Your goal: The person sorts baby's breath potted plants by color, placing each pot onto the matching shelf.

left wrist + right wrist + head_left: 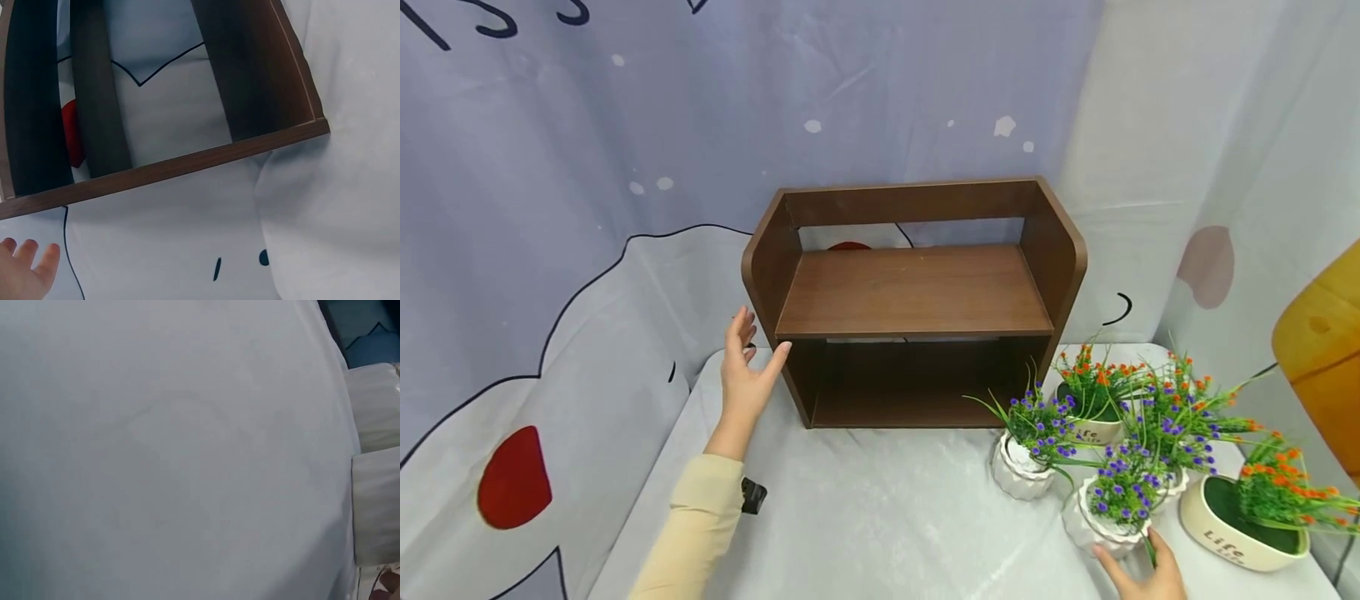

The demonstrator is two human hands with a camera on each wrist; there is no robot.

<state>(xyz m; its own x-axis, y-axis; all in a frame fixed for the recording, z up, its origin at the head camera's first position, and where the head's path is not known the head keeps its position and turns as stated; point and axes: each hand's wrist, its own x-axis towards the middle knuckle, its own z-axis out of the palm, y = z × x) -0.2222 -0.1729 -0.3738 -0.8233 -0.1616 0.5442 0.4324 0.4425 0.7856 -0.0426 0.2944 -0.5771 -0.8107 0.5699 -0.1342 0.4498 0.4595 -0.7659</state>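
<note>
A brown two-tier wooden shelf [913, 287] stands at the back of the white-covered table. My left hand [748, 379] is raised by its left side, fingers spread, holding nothing; its fingertips [47, 265] show in the left wrist view's lower left corner. At the lower right, my right hand [1142, 575] is at the near edge of a white fluted pot [1101, 525] with purple flowers, thumb and forefinger apart; whether they press on it is unclear. A similar white pot [1021, 471] stands to its upper left. The right wrist view mostly shows white cloth [175, 456].
Behind the nearest pot is another purple-flowered plant [1172, 429]. Oval cream planters with orange flowers stand at the back [1097, 431] and far right [1243, 533], lettered "Life". A small black object [752, 496] is beside the left sleeve. Printed curtain [887, 92] hangs behind.
</note>
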